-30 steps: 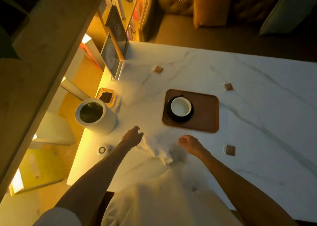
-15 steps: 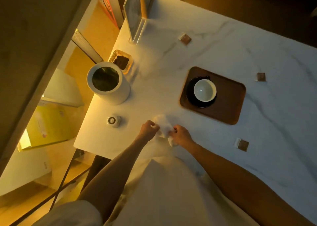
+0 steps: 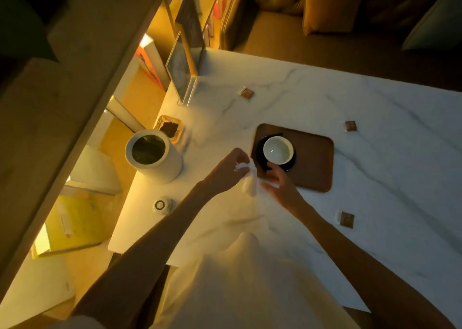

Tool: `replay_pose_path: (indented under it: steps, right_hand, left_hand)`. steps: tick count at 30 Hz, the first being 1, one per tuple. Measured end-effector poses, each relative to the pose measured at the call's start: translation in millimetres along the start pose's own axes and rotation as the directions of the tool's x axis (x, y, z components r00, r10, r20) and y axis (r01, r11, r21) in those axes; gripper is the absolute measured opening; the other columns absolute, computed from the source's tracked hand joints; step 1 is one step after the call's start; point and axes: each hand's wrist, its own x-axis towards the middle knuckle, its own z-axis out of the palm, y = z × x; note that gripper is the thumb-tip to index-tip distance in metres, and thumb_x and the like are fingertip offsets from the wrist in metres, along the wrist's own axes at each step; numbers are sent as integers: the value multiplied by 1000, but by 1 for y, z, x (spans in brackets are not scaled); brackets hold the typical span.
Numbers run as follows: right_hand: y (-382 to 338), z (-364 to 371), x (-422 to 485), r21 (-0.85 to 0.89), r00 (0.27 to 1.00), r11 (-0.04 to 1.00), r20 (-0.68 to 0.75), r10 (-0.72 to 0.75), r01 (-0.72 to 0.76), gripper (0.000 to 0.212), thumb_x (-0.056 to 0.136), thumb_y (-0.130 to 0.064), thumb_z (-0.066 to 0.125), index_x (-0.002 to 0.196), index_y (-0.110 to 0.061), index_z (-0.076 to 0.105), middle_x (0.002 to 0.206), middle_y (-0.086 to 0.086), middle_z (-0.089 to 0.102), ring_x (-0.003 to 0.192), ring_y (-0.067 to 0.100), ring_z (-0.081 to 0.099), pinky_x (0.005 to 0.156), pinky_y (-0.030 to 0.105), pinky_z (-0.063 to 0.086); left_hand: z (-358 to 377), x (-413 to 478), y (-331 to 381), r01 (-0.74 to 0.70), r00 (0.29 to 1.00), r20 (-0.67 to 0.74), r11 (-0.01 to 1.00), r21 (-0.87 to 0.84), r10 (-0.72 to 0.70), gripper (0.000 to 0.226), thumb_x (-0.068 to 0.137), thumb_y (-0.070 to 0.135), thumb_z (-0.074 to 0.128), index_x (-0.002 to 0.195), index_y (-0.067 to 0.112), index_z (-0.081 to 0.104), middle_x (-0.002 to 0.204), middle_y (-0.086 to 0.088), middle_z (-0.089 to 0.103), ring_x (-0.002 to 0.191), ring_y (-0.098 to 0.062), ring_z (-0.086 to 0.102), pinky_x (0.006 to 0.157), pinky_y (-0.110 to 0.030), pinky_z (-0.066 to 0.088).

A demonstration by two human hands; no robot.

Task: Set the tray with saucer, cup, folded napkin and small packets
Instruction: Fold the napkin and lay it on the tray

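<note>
- Table: we record a white marbled top, with its left edge and near-left corner in warm light.
- Tray: brown, rounded corners, lying flat near the middle of the table and closer to its left edge than its right.
- Saucer: dark, in the tray's left half.
- Cup: white, upright and empty, standing on the saucer.
- Napkin: white cloth, bunched and not laid flat, held between both hands just beside the tray's near-left corner. We cannot tell whether it touches the table.
- Left hand: fingers curled round the napkin's upper end, gripping it.
- Right hand: over the tray's near-left corner, pinching the napkin's other end. The view is blurred here, and we cannot make out the fingers one by one.
- First packet: small and brown, on the table towards its far-left corner.
- Second packet: on the table just beyond the tray's far-right corner.
- Third packet: on the table between the tray and the near edge, right of the right forearm.
- White cylinder: open-topped, at the table's left edge.
- Small dish: dark contents, just behind the cylinder.
- Round fitting: small, by the left edge, nearer the near-left corner.
- Clear stand: upright at the far-left corner.
</note>
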Motion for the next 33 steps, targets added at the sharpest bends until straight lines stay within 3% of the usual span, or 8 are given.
replay_pose_path:
  steps: [4,9,14,17,23,27,29,33]
  right_hand:
    - [-53,-57,-30,-137,910,924,-169,-378,358,65,84,-29,72,141,-29,41,140,-9,47,119,-10,45,91,6,41]
    - [-126,-126,-63,-57,817,851,-254,-518,522,38,89,-36,64,124,-23,55,116,-9,63,105,10,63,88,32,55]
    - [-204,-220,-95,-154,716,764,-274,-642,626,20,90,-30,63,110,-25,63,98,4,67,90,17,66,73,27,55]
    - [-251,-277,-125,-223,563,651,-350,-748,726,19,92,-31,61,108,-22,62,100,-3,64,89,8,64,73,24,58]
    - [-309,-380,-173,-290,363,551,-507,-782,782,25,94,-22,58,114,-9,54,106,3,59,95,18,61,72,26,53]
    - [-324,-420,-199,-381,341,504,-419,-841,775,30,92,-17,61,121,-17,58,110,3,61,94,16,63,69,23,58]
    - [-326,-434,-211,-453,262,465,-441,-858,761,27,91,-19,63,117,-22,62,108,-1,63,92,12,63,68,19,58]
    - [-322,-463,-228,-455,175,450,-527,-832,769,22,88,-25,66,110,-22,64,103,-5,65,87,8,65,63,14,56]
  left_hand:
    - [-8,11,78,-226,973,89,949,220,212,22,98,15,47,120,11,44,106,-7,56,87,-22,53,70,-30,43]
    - [-6,26,185,-341,940,72,893,292,335,25,103,30,40,123,21,31,110,-10,58,89,-20,63,71,-31,53]
    - [-26,42,308,-466,882,-16,876,123,472,25,99,36,50,118,22,43,108,-11,63,90,-21,63,72,-32,51]
    - [-42,42,379,-522,847,-70,849,82,528,28,95,43,54,116,24,52,113,-8,60,98,-23,63,78,-36,54]
    - [-62,39,476,-635,765,64,734,241,640,20,96,30,59,102,12,63,95,-3,61,91,-23,61,77,-33,51]
    - [-55,48,520,-656,666,-68,626,421,743,24,99,29,52,100,8,63,101,-6,53,94,-21,53,80,-30,48]
    - [-52,48,538,-645,628,-111,596,478,770,29,97,33,55,101,6,65,101,-9,56,93,-24,56,80,-33,48]
    - [-53,48,545,-678,682,-15,640,360,731,19,88,31,68,94,16,59,96,-4,63,90,-22,65,73,-30,54]
